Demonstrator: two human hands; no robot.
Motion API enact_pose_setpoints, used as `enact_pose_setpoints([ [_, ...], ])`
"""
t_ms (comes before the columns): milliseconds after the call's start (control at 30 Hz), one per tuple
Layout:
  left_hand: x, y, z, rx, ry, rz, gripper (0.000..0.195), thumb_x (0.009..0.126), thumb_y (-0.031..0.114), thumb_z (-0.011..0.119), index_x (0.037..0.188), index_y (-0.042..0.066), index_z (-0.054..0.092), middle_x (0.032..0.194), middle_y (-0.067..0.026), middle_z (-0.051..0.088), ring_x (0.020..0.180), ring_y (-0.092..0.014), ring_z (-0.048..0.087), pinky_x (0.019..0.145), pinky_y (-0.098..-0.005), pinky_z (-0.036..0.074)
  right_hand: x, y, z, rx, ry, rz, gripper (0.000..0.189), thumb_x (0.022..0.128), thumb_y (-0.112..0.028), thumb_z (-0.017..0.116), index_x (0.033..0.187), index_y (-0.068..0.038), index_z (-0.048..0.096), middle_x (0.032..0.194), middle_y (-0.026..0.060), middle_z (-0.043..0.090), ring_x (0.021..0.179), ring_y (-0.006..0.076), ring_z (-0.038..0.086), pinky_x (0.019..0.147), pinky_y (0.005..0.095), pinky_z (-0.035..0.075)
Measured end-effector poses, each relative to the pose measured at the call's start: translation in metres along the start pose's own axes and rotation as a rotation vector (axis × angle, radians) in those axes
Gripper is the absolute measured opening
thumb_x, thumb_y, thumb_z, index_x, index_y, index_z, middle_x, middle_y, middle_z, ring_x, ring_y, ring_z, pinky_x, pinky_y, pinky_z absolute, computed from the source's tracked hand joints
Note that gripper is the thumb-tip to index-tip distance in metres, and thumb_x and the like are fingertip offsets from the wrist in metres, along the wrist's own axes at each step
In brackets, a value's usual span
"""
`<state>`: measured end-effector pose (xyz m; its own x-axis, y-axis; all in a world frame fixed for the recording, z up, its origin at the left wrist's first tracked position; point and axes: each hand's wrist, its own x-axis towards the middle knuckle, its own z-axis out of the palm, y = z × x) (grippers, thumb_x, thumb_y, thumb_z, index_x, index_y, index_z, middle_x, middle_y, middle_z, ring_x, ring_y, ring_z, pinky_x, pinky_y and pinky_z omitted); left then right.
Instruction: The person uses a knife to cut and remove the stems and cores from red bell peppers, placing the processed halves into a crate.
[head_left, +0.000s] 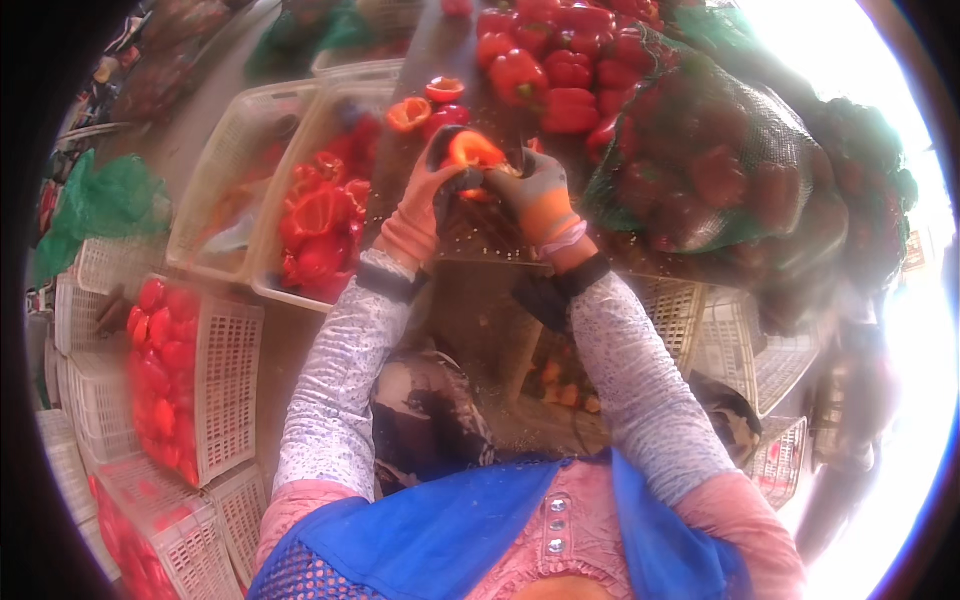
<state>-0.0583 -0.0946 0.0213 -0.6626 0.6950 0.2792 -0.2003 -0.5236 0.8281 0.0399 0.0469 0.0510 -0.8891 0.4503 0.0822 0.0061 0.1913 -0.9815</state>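
Both of my hands wear gloves and meet above the table. My left hand grips an opened red bell pepper, whose orange-red inside shows. My right hand presses at the pepper's right side; a dark, thin thing stands by its fingers, too blurred to name. Just beyond my left hand lie cut pepper halves and a darker red piece. Whole red bell peppers are heaped at the far side of the table, and pale seeds are scattered near its front edge.
To the left stand a plastic crate of cut red peppers and another crate. Green mesh sacks of peppers bulge on the right. Stacked crates with red peppers stand lower left. Below the table is a container of orange-red scraps.
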Motion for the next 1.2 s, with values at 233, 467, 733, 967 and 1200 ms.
enact_pose_setpoints([
  [233, -0.009, 0.007, -0.025, 0.263, 0.209, 0.008, 0.036, 0.089, 0.007, 0.064, 0.124, 0.003, 0.057, 0.113, -0.0085, 0.064, 0.100, -0.018, 0.065, 0.087, -0.0297, 0.054, -0.019, 0.008, -0.021, 0.726, -0.066, 0.326, 0.021, 0.085, -0.007, 0.073, 0.104, -0.002, 0.066, 0.084, 0.0072, 0.068, 0.068, 0.0180, 0.066, 0.059, 0.0292, 0.053],
  [467, 0.000, 0.044, -0.037, 1.809, 0.682, 0.128, 0.057, 0.073, 0.020, 0.078, 0.124, 0.004, 0.057, 0.132, -0.0214, 0.054, 0.111, -0.036, 0.059, 0.093, -0.0459, 0.050, -0.064, -0.016, -0.124, -0.389, -0.255, 0.184, 0.028, 0.084, -0.024, 0.074, 0.101, -0.002, 0.070, 0.083, 0.0075, 0.071, 0.074, 0.0172, 0.067, 0.066, 0.0303, 0.052],
  [733, 0.050, -0.061, 0.054, 1.792, -0.148, 0.208, 0.061, 0.065, 0.032, 0.083, 0.119, 0.011, 0.062, 0.111, -0.0122, 0.062, 0.105, -0.033, 0.059, 0.089, -0.0416, 0.051, -0.015, -0.020, -0.097, -0.551, 0.034, -0.029, 0.034, 0.082, -0.033, 0.075, 0.100, -0.004, 0.073, 0.094, 0.0145, 0.074, 0.089, 0.0282, 0.071, 0.079, 0.0362, 0.054],
  [967, 0.009, 0.026, -0.011, 2.116, 0.200, -0.003, 0.030, 0.060, 0.020, 0.080, 0.085, 0.015, 0.064, 0.102, -0.0095, 0.059, 0.099, -0.033, 0.057, 0.085, -0.0444, 0.048, 0.040, -0.007, -0.090, -0.664, 0.123, -0.135, 0.036, 0.082, -0.037, 0.071, 0.101, -0.006, 0.072, 0.097, 0.0157, 0.073, 0.094, 0.0333, 0.069, 0.083, 0.0412, 0.053],
  [1200, 0.073, 0.034, -0.024, 1.994, 0.137, 0.391, 0.061, 0.071, 0.033, 0.080, 0.123, 0.009, 0.058, 0.122, -0.0138, 0.053, 0.113, -0.035, 0.052, 0.098, -0.0479, 0.042, 0.156, -0.017, -0.052, -0.900, 0.213, -0.189, 0.059, 0.082, -0.048, 0.070, 0.120, -0.004, 0.061, 0.113, 0.0207, 0.068, 0.107, 0.0357, 0.065, 0.091, 0.0432, 0.051],
])
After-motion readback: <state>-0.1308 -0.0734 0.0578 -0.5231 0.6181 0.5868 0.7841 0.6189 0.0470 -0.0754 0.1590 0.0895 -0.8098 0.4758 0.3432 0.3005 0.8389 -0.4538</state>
